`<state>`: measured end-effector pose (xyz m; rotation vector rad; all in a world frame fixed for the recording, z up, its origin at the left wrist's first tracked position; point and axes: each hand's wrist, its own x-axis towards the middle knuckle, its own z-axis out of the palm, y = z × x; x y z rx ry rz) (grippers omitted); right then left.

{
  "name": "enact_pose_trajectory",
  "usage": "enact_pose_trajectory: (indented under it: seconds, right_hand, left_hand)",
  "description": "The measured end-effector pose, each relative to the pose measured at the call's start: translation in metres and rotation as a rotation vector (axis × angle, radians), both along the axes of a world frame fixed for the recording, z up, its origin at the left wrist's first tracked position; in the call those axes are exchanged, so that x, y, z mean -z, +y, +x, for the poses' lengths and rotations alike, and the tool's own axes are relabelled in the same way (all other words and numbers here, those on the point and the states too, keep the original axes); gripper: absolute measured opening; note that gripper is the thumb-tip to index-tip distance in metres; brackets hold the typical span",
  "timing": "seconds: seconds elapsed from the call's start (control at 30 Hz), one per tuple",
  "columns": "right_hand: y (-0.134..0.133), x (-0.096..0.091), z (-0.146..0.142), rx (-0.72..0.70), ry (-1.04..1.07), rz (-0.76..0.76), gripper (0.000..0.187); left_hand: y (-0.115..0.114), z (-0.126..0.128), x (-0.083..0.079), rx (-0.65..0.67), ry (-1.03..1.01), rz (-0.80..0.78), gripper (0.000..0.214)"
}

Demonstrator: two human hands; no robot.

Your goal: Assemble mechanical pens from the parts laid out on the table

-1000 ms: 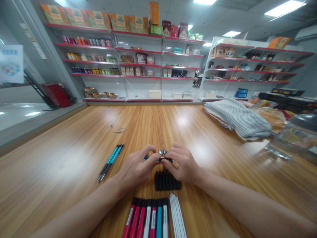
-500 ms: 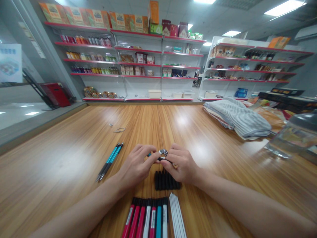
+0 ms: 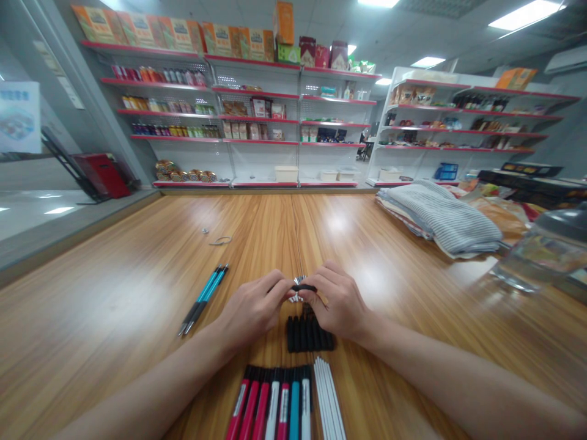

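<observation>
My left hand (image 3: 257,300) and my right hand (image 3: 340,299) meet over the middle of the table, fingers closed. A short black pen grip (image 3: 303,288) spans the gap between their fingertips, pinched at both ends; anything inside the fists is hidden. Just behind it are small silvery metal pen tips (image 3: 299,280), partly covered by the fingers. Below the hands lies a row of black rubber grips (image 3: 302,333). Nearer to me are pen barrels (image 3: 270,400) in pink, white and blue, beside several thin white refills (image 3: 328,400). Two blue pens with black grips (image 3: 204,299) lie to the left.
A small ring-like wire piece (image 3: 221,241) and a tiny metal bit (image 3: 205,231) lie farther off. At the right are a folded striped cloth (image 3: 444,217) and a clear jar with a dark lid (image 3: 536,256). Stocked shelves (image 3: 257,119) stand behind the table.
The black grip now shows more plainly and lies nearly level between the fingertips. My left hand has shifted slightly, and the blue bit earlier seen at its fingers is hidden.
</observation>
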<state>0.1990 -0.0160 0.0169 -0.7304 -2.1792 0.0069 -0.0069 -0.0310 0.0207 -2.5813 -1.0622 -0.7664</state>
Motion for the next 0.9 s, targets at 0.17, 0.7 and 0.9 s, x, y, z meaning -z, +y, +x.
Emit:
enact_pose_trajectory:
  seconds: [0.17, 0.7, 0.9]
  right_hand:
    - [0.0007, -0.0003, 0.0003, 0.069, 0.027, -0.019, 0.021]
    - [-0.0001, 0.0026, -0.0008, 0.007, 0.028, -0.03, 0.016]
    - [-0.0003, 0.0027, 0.0009, -0.005, 0.043, -0.059, 0.01]
  left_hand:
    - [0.0012, -0.0024, 0.0024, 0.029, -0.076, -0.075, 0.014]
    - [0.003, -0.0014, 0.0026, 0.028, -0.013, -0.068, 0.017]
    - [0.0019, -0.0037, 0.0056, 0.041, -0.057, -0.054, 0.01]
